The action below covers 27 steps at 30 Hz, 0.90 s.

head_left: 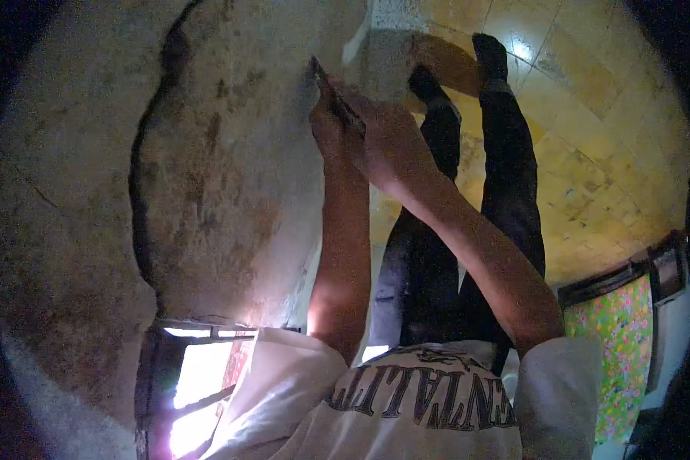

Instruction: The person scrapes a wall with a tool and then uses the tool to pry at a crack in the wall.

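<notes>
A slim dark tool (349, 115) with a pointed tip slants up and left between my two hands; its exact kind does not show in the dim light. My right hand (394, 142) is closed around its lower part. Close against it on the left, my left hand (333, 132) has its fingers closed at the tool's upper part, near the tip. Behind the tip, the stained grey wall (260, 100) fills the view, and the tip overlaps its surface close to the wall's lower edge.
A long dark crack (136, 169) runs along the wall. Yellowish floor tiles (590, 169) lie to the right, under my dark-trousered legs (506, 169). A bright window (199, 376) is at lower left, and a green flowered curtain (617, 345) hangs at lower right.
</notes>
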Each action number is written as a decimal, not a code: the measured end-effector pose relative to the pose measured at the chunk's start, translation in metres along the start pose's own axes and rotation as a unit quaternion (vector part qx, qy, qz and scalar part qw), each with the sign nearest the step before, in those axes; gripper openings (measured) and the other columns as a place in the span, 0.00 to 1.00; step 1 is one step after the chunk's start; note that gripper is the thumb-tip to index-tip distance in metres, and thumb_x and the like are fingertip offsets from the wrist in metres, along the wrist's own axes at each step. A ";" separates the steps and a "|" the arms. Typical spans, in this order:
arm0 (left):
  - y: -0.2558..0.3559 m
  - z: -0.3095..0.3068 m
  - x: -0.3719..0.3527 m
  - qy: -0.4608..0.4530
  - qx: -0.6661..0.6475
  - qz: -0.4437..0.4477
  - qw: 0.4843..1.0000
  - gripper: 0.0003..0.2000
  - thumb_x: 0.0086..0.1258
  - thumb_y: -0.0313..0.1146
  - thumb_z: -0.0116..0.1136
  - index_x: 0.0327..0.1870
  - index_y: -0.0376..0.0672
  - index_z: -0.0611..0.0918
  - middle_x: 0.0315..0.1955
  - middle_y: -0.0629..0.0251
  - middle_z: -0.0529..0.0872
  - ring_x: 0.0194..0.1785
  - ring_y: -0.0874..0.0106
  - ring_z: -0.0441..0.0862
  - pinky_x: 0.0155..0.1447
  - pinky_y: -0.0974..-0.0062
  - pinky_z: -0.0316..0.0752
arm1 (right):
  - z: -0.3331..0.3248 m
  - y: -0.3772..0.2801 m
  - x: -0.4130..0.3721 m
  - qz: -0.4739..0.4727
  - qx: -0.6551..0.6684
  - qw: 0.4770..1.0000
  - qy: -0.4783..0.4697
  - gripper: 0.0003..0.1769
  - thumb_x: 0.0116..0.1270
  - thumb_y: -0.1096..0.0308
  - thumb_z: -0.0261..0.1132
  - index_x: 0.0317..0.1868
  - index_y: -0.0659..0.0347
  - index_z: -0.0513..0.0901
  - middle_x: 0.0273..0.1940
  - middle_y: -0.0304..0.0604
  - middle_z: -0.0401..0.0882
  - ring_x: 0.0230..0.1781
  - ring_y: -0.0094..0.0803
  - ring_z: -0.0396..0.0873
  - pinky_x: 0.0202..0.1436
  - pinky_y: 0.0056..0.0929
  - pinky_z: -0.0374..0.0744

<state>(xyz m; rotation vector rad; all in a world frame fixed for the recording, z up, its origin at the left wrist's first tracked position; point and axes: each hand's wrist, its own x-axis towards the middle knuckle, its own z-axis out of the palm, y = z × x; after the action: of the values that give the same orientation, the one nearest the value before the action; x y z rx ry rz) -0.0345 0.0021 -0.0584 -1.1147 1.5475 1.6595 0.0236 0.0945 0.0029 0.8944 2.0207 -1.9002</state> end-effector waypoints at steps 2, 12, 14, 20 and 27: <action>-0.002 0.007 0.001 -0.004 0.019 0.005 1.000 0.17 0.74 0.46 0.46 0.33 0.41 0.79 0.25 0.70 0.77 0.28 0.75 0.74 0.34 0.75 0.71 | -0.005 0.007 0.005 -0.006 0.010 1.000 0.009 0.22 0.62 0.67 0.59 0.57 0.61 0.74 0.36 0.61 0.80 0.38 0.55 0.80 0.41 0.45 0.78; -0.007 -0.010 0.024 -0.032 0.074 -0.008 0.997 0.18 0.74 0.47 0.45 0.38 0.40 0.79 0.26 0.69 0.78 0.30 0.73 0.76 0.37 0.74 0.71 | -0.005 0.004 0.007 0.029 0.029 0.999 0.010 0.23 0.61 0.68 0.60 0.58 0.61 0.74 0.41 0.59 0.81 0.42 0.52 0.81 0.45 0.40 0.78; -0.007 -0.013 0.026 -0.071 0.030 -0.022 0.997 0.17 0.74 0.46 0.44 0.39 0.40 0.79 0.28 0.67 0.78 0.32 0.72 0.76 0.40 0.74 0.72 | -0.005 0.004 0.007 0.019 0.050 0.998 0.023 0.24 0.61 0.68 0.60 0.59 0.60 0.73 0.41 0.59 0.81 0.42 0.52 0.81 0.46 0.41 0.78; -0.009 -0.016 0.027 -0.026 0.006 -0.013 1.000 0.18 0.74 0.46 0.44 0.41 0.38 0.79 0.33 0.65 0.80 0.37 0.71 0.77 0.44 0.73 0.72 | -0.002 0.000 0.001 0.003 0.021 0.999 0.047 0.23 0.61 0.68 0.60 0.58 0.59 0.75 0.42 0.58 0.81 0.42 0.51 0.81 0.46 0.41 0.78; 0.005 0.003 0.009 0.012 0.113 0.022 0.993 0.20 0.74 0.47 0.46 0.40 0.36 0.80 0.29 0.64 0.80 0.31 0.70 0.78 0.38 0.73 0.73 | -0.011 -0.008 0.004 -0.012 0.045 0.997 0.069 0.20 0.59 0.69 0.61 0.53 0.60 0.78 0.39 0.58 0.81 0.41 0.51 0.81 0.44 0.39 0.79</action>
<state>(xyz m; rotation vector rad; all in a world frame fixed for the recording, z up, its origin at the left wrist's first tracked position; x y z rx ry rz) -0.0437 0.0033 -0.0642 -0.9914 1.7378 1.4581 0.0180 0.1063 0.0089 1.0563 2.0429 -2.0083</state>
